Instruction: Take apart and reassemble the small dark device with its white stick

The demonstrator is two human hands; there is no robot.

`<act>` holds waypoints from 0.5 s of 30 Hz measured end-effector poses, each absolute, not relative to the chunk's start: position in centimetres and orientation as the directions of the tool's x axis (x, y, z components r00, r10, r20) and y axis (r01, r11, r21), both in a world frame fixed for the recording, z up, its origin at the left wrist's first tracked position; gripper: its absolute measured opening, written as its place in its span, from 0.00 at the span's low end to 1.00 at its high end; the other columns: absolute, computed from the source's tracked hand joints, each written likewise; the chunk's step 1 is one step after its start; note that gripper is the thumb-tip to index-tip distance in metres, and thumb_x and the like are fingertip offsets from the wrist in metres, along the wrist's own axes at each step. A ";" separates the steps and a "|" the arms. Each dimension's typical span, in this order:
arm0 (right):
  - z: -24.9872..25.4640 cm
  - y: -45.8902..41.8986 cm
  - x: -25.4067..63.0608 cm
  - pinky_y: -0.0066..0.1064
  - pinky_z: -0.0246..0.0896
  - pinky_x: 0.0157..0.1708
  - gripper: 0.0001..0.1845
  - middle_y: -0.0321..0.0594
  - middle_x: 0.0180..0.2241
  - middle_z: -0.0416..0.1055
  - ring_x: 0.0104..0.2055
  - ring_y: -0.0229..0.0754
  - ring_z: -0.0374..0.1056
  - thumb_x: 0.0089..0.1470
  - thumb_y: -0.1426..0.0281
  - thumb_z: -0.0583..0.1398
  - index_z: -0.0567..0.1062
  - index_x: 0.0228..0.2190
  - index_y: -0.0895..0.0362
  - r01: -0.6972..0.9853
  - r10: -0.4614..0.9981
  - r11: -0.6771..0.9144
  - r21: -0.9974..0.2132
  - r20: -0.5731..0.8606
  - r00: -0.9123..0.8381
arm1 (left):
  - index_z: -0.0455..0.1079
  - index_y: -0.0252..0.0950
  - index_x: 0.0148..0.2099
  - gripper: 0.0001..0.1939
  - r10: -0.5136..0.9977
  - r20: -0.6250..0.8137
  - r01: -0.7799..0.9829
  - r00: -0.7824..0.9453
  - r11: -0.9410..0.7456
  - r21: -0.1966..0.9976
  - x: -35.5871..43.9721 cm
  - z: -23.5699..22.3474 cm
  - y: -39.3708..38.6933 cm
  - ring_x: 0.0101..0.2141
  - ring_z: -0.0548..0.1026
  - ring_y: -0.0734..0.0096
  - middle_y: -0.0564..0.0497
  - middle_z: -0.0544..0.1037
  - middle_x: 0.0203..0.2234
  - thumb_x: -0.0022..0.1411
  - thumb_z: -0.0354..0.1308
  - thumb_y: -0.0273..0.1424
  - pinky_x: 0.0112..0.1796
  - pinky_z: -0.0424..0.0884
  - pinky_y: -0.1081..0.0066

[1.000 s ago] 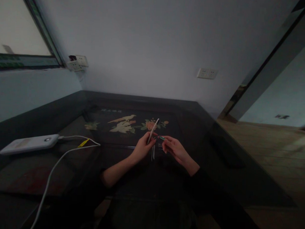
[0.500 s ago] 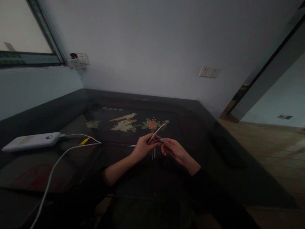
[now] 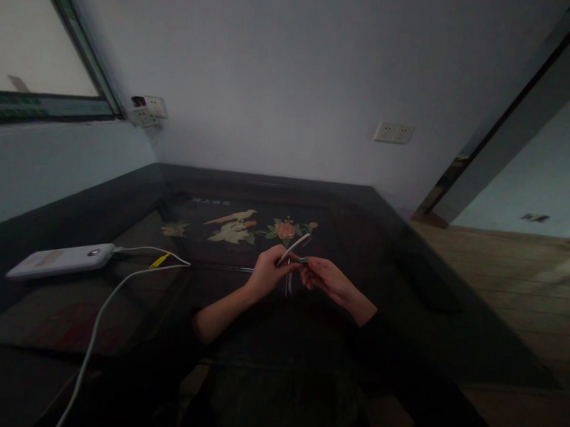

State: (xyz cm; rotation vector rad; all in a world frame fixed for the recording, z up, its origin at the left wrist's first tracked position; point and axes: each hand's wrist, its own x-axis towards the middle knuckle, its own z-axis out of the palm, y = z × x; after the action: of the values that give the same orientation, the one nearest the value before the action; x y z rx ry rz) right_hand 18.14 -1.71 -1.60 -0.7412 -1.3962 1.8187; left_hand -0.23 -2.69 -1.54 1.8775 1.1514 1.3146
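My left hand [image 3: 265,272] is closed on a slim white cord-like strip [image 3: 295,246], which sticks up and to the right out of the fingers. Between the two hands lies a small green piece [image 3: 302,260], pinched at its right end by the fingertips of my right hand [image 3: 332,282]. The left fingertips are close to its other end; whether they touch it I cannot tell. Thin white ends [image 3: 289,285] hang below, between the hands. Both hands are above the dark, glossy table [image 3: 262,343]. How the strip and green piece connect is hidden by the fingers.
A white power bank [image 3: 61,262] lies on the left, with a white cable [image 3: 98,319] carrying a yellow tag [image 3: 160,261]. A bird-and-flower picture [image 3: 238,227] decorates the tabletop. Wall sockets [image 3: 393,132] are behind; a dark flat shape [image 3: 427,287] is at right.
The hands stay almost in place, still together around the strip and the green piece. The green piece shows slightly more and the strip leans a little further right. The view has shifted slightly.
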 end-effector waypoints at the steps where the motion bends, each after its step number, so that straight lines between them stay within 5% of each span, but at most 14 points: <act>1: -1.6 -1.7 18.1 0.25 0.56 0.22 0.22 0.36 0.22 0.70 0.23 0.33 0.64 0.48 0.52 0.64 0.75 0.31 0.60 -0.189 0.826 -0.144 -0.971 -0.013 -0.563 | 0.75 0.33 0.33 0.07 0.886 0.442 0.337 0.141 -0.463 0.820 -0.3 -1.5 -2.7 0.27 0.65 0.74 0.53 0.69 0.24 0.53 0.64 0.33 0.29 0.60 0.74; 15: -1.7 -1.5 18.1 0.25 0.54 0.22 0.16 0.32 0.20 0.67 0.21 0.32 0.61 0.46 0.58 0.67 0.73 0.27 0.59 -0.163 0.902 -0.071 -0.984 0.007 -0.431 | 0.76 0.35 0.36 0.10 0.886 0.438 0.366 0.150 -0.461 0.808 -0.6 -1.3 -2.6 0.26 0.64 0.74 0.54 0.68 0.25 0.54 0.64 0.36 0.28 0.59 0.74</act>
State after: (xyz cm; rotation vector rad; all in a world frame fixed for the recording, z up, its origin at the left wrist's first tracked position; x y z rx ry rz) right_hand 18.12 -1.46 -1.70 -0.8553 -1.3681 1.6309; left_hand -0.63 -2.63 -1.26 1.9066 1.1913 1.2901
